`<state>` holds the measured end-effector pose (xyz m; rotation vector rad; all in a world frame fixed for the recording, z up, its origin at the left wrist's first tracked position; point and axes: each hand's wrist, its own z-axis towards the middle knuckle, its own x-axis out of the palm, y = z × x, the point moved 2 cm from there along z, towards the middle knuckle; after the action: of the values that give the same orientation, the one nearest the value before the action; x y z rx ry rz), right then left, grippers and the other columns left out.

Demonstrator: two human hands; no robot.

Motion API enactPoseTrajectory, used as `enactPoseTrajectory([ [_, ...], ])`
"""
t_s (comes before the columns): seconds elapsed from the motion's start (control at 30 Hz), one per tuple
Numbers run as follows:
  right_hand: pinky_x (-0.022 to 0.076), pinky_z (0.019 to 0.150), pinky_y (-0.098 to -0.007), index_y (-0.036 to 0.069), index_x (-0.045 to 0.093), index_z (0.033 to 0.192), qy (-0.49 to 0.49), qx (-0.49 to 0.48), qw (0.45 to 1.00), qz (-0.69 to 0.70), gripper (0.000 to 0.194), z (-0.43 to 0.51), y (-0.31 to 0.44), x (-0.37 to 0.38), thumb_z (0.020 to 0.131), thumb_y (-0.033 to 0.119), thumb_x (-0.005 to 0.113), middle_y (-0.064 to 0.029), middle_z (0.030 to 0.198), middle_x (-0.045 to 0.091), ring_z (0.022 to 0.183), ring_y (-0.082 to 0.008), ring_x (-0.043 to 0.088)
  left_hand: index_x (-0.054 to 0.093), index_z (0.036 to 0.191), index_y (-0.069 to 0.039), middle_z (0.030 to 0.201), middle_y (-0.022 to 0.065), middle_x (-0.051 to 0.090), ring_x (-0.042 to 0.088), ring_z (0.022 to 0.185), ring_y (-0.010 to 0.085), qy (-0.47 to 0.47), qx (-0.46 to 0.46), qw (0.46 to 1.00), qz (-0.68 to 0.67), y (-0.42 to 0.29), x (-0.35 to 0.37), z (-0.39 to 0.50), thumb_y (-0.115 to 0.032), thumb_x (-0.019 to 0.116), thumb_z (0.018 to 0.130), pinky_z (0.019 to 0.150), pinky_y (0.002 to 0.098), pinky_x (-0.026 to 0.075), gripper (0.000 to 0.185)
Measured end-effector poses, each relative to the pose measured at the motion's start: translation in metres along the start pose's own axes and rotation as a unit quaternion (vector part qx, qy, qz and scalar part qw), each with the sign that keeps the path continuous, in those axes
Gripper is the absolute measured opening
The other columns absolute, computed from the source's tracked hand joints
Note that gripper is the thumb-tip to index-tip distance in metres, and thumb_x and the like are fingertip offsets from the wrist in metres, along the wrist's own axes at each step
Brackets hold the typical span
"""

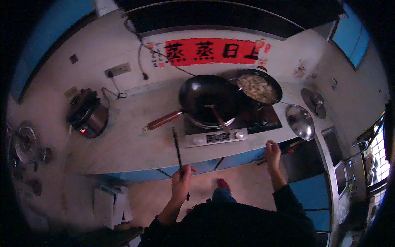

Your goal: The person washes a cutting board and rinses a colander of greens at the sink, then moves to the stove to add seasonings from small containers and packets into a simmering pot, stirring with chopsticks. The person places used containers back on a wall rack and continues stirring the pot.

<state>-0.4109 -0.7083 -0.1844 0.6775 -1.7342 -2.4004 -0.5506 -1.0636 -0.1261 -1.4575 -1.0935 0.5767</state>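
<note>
My left hand (182, 182) is closed around a long dark stick-like utensil (176, 143), whose far end points up over the counter. My right hand (273, 154) hangs before the counter's front edge, fingers bent; whether it holds something small cannot be told. Ahead stands a dark wok (197, 92) with a wooden handle (163, 121), on a cooktop (265, 119). A brown-handled utensil (219, 119) leans in the wok. Behind it to the right is a second pan (276, 83) with pale food pieces (256, 88). A shiny metal ladle or bowl (300, 122) lies right of the cooktop.
An electric cooker (89, 117) with a red light stands on the left of the counter (129, 148). A cord runs to the wall socket (117, 70). A round metal lid (313, 102) is at the right wall, near a sink (333, 145). Blue cabinets (240, 162) lie below.
</note>
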Motion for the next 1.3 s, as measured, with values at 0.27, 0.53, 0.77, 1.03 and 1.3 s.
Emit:
enactPoseTrajectory([
  [0.27, 0.0408, 0.062, -0.0265, 0.018, 0.015, 0.137, 0.089, 0.184, 0.956, 0.209, 0.082, 0.243, -0.120, -0.084, 0.074, 0.012, 0.067, -0.0033, 0.086, 0.058, 0.074, -0.0107, 0.053, 0.056, 0.100, 0.000, 0.080, 0.0095, 0.063, 0.061, 0.077, 0.0161, 0.042, 0.075, 0.989, 0.117, 0.073, 0.198, 0.121, -0.024, 0.059, 0.082, 0.069, 0.0273, 0.047, 0.030],
  [0.53, 0.0432, 0.060, -0.0248, 0.010, 0.060, 0.104, 0.269, -0.137, 0.953, 0.034, 0.031, 0.344, -0.112, -0.057, 0.073, 0.007, 0.064, -0.0045, 0.079, 0.059, 0.073, -0.0146, 0.057, 0.058, 0.093, 0.000, 0.083, 0.0089, 0.065, 0.061, 0.079, 0.0183, -0.066, -0.042, 0.987, 0.141, 0.116, 0.299, 0.190, -0.037, 0.059, 0.080, 0.072, 0.0279, 0.044, 0.039],
  [0.77, 0.0486, 0.058, -0.0316, 0.004, 0.059, 0.096, 0.254, -0.407, 0.870, -0.113, 0.022, 0.348, -0.045, -0.067, 0.074, -0.001, 0.057, -0.0127, 0.082, 0.060, 0.068, -0.0252, 0.060, 0.059, 0.088, 0.001, 0.077, 0.0073, 0.064, 0.062, 0.073, 0.0152, -0.168, -0.021, 0.985, 0.025, 0.115, 0.307, 0.207, -0.031, 0.056, 0.084, 0.065, 0.0252, 0.043, 0.032],
  [1.03, 0.0499, 0.057, -0.0346, 0.005, 0.055, 0.102, 0.305, -0.439, 0.841, -0.078, 0.030, 0.307, -0.030, -0.048, 0.072, 0.003, 0.059, -0.0115, 0.082, 0.061, 0.068, -0.0282, 0.060, 0.059, 0.084, -0.004, 0.078, 0.0068, 0.064, 0.054, 0.059, 0.0100, -0.160, -0.011, 0.987, -0.021, 0.112, 0.273, 0.228, -0.032, 0.051, 0.085, 0.051, 0.0231, 0.036, 0.029],
  [1.3, 0.0505, 0.062, -0.0347, 0.001, 0.052, 0.102, 0.324, -0.519, 0.776, -0.157, 0.030, 0.297, -0.058, 0.013, 0.072, 0.004, 0.057, -0.0124, 0.086, 0.061, 0.073, -0.0277, 0.060, 0.056, 0.092, 0.000, 0.079, 0.0101, 0.064, 0.062, 0.075, 0.0175, -0.141, -0.032, 0.988, 0.051, 0.104, 0.256, 0.236, -0.034, 0.052, 0.085, 0.072, 0.0261, 0.043, 0.035],
])
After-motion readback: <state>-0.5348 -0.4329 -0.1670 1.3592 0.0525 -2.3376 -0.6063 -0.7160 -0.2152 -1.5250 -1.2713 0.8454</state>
